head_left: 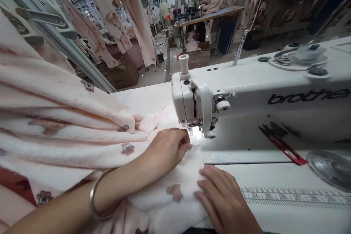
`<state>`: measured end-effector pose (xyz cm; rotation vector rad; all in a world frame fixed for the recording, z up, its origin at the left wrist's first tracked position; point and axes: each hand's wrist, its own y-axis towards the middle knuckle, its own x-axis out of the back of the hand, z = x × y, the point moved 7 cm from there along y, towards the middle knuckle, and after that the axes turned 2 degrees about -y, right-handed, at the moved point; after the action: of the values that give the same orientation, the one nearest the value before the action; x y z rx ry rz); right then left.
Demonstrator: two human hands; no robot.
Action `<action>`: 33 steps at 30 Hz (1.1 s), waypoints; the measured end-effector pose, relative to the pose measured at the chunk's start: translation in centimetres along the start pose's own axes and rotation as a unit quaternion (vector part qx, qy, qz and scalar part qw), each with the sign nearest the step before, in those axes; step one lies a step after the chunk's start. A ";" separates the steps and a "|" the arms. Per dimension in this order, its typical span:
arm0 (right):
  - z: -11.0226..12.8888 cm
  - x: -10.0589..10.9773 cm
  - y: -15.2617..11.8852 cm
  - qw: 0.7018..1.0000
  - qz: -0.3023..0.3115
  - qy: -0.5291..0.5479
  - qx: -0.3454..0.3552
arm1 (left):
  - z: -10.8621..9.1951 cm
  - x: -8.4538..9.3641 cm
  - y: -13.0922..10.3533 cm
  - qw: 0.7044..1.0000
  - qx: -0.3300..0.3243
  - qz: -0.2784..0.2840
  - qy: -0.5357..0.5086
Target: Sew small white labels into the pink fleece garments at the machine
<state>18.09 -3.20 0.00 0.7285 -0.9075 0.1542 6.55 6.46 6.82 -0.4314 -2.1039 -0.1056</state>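
Pale pink plush fabric [153,204] printed with brown bears spreads over the table's left side and under the sewing machine's head. My left hand [167,148], a metal bangle on its wrist, has thumb and fingers pinched on the fabric's edge just in front of the lit needle area. My right hand [223,197] lies along the right edge of the same fabric, its fingers stretched out and slightly apart. Directly ahead stands the white sewing machine [241,91]; its needle tip cannot be made out behind the guard and my left hand.
Red-handled thread snips [285,146] lie on the machine bed, beside a clear round dish [329,168]. A ruler scale [285,195] runs along the table's front. More bear-print fabric [109,11] hangs at the left. Another person [196,3] is at a table further back.
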 end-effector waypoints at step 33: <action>-2.3 -0.8 1.9 0.995 -0.035 -0.033 -0.082 | 5.4 -5.5 1.6 0.971 0.155 0.009 -0.181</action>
<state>18.32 -0.12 -0.55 0.6153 -0.9452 -0.0067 5.45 7.78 -0.88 -0.2944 -2.4205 0.3334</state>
